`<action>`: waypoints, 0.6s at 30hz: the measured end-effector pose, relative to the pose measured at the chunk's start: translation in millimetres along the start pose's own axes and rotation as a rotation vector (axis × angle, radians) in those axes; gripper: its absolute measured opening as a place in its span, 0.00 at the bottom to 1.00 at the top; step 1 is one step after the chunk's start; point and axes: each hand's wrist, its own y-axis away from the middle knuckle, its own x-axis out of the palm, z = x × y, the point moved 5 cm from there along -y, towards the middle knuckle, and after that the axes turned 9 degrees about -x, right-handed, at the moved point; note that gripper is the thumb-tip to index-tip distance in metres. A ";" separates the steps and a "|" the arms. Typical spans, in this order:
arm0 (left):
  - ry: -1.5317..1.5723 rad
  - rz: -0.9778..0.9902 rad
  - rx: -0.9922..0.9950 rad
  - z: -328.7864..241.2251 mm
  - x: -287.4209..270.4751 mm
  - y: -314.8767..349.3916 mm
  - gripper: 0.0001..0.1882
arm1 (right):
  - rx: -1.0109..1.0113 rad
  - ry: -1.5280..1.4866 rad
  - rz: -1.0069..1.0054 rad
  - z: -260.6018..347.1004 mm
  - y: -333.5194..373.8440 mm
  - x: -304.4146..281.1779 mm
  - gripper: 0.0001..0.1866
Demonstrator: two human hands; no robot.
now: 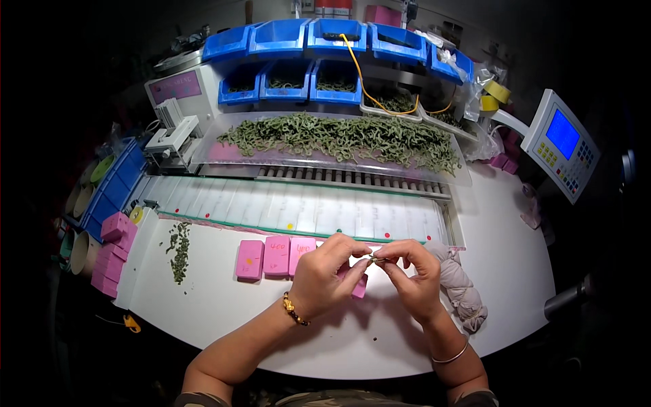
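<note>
My left hand [327, 271] and my right hand [415, 279] meet above the near part of the white table [325, 353]. Thumbs and fingertips of both pinch a small dried green stem [374, 259] between them; the fingers partly cover it. Just left of my left hand stand pink blocks [249, 260] in a row, and another pink block [360, 287] shows partly beneath my hands. Farther left, small green bits [179, 252] are scattered in a strip. Beyond my hands, a clear tray [210, 163] bears a long heap of curly dried green stems [332, 136].
Blue bins [278, 37] stand in two rows at the back. A white segmented belt [251, 207] crosses behind my hands. At right are a bunched pale cloth [464, 288] and a control panel [563, 142] with a blue screen. Pink blocks [112, 261] are stacked at left.
</note>
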 end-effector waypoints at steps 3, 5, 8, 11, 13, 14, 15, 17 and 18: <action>0.027 0.015 0.000 2.8 1.4 -0.1 0.08 | 0.090 -0.098 -0.006 -7.1 4.1 1.2 0.08; 0.043 0.014 0.001 5.7 1.3 0.6 0.08 | 0.172 -0.156 0.009 -13.1 7.2 1.4 0.07; 0.060 0.043 -0.011 5.9 1.5 -0.4 0.07 | 0.330 -0.325 -0.001 -24.3 12.5 3.8 0.06; 0.137 0.149 -0.202 10.8 6.8 -1.3 0.05 | 0.438 -0.495 -0.052 -28.8 14.1 3.9 0.05; 0.417 0.183 -0.433 26.1 10.9 2.0 0.14 | 0.467 -0.561 -0.075 -30.6 13.0 4.2 0.04; 0.415 0.183 -0.435 27.7 10.6 1.8 0.14 | 0.492 -0.562 -0.071 -32.9 13.5 3.0 0.05; 0.521 0.143 -0.441 29.1 8.1 0.5 0.19 | 0.515 -0.562 -0.067 -34.6 14.1 2.5 0.05; 0.516 0.074 -0.316 25.9 1.1 -1.2 0.28 | 0.524 -0.574 -0.076 -35.5 14.5 2.6 0.04; 0.518 0.075 -0.316 25.6 1.4 0.0 0.28 | 0.533 -0.580 -0.084 -35.7 14.8 2.5 0.04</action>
